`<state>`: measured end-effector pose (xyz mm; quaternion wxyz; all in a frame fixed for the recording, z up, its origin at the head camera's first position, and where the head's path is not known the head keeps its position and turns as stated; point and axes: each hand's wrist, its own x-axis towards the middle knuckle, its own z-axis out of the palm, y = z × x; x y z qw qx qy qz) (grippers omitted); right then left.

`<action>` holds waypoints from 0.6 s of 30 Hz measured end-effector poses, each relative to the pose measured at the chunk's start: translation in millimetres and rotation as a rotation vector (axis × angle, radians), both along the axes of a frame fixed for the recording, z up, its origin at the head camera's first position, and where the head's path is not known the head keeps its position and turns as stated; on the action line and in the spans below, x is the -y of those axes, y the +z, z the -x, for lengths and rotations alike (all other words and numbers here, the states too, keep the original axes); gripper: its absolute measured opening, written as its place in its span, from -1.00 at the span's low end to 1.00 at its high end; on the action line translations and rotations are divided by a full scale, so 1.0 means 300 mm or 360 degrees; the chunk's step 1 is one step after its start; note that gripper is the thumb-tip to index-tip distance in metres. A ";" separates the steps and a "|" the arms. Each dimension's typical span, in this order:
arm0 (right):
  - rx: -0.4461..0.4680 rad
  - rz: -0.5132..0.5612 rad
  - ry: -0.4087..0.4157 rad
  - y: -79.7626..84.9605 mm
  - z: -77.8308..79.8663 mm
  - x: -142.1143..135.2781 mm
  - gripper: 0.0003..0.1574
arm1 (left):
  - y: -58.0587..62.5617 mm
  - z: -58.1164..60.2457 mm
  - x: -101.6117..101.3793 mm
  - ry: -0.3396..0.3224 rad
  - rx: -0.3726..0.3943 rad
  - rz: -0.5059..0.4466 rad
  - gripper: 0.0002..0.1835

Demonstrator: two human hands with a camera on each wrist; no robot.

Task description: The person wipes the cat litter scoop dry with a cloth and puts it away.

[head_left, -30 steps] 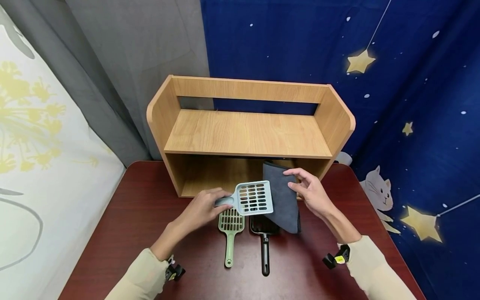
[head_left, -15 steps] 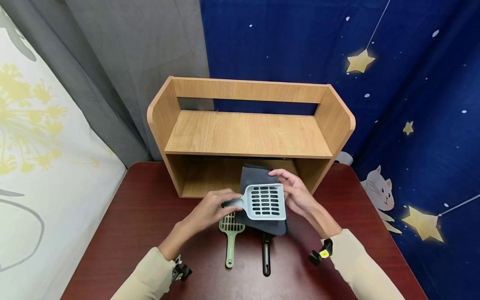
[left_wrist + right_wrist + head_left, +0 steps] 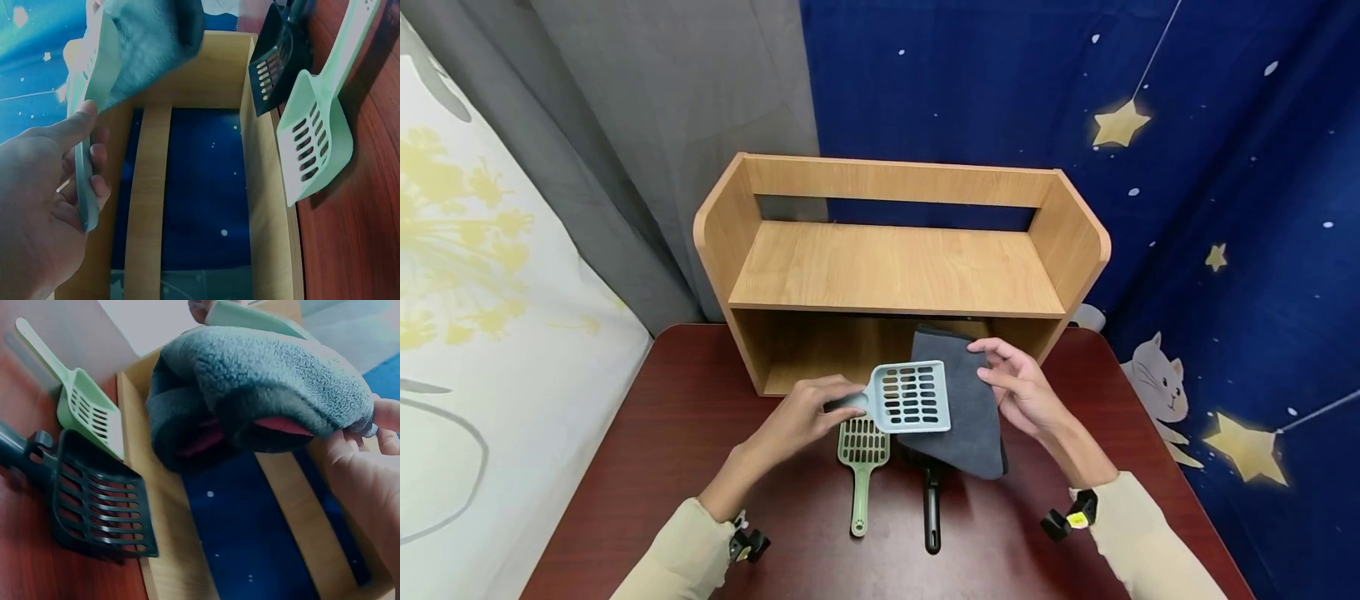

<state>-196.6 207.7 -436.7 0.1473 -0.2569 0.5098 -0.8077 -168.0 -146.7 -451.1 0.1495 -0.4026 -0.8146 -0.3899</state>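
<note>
My left hand grips the handle of a light blue litter scoop, its slotted head pointing right. A folded dark grey cloth hangs from my right hand, pinched between thumb and fingers; the scoop's head overlaps it in the head view. The right wrist view shows the cloth as fuzzy, with pink inside its folds. On the table below lie a green litter scoop and a black litter scoop, handles toward me. The cloth hides most of the black scoop's head in the head view.
Behind the hands a two-level wooden shelf stands on the dark red table. A gray curtain and a blue star-patterned curtain hang behind it. White patterned fabric is at the left.
My right hand moves the cloth left behind the blue scoop, then back right. The left hand shifts the scoop right, then left again. The scoops on the table stay in place.
</note>
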 end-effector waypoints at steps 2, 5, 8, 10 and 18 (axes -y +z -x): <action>-0.0023 -0.0002 -0.0022 0.006 -0.004 -0.008 -0.52 | -0.004 0.001 0.005 0.0015 -0.0014 -0.0004 -0.64; -0.0020 -0.0006 -0.0035 0.004 -0.007 -0.005 -0.52 | -0.010 0.001 -0.002 0.0001 -0.0010 -0.0023 -0.64; 0.0014 -0.0012 -0.0029 -0.013 -0.004 0.017 -0.49 | -0.013 -0.001 -0.023 -0.0034 0.0012 -0.0052 -0.63; 0.0046 -0.0014 -0.0011 -0.027 -0.001 0.039 -0.48 | -0.012 -0.004 -0.040 -0.0062 0.0033 -0.0069 -0.62; 0.0131 -0.0045 0.0120 -0.066 0.007 0.115 -0.68 | -0.004 -0.010 -0.081 -0.0108 0.0090 -0.0067 -0.63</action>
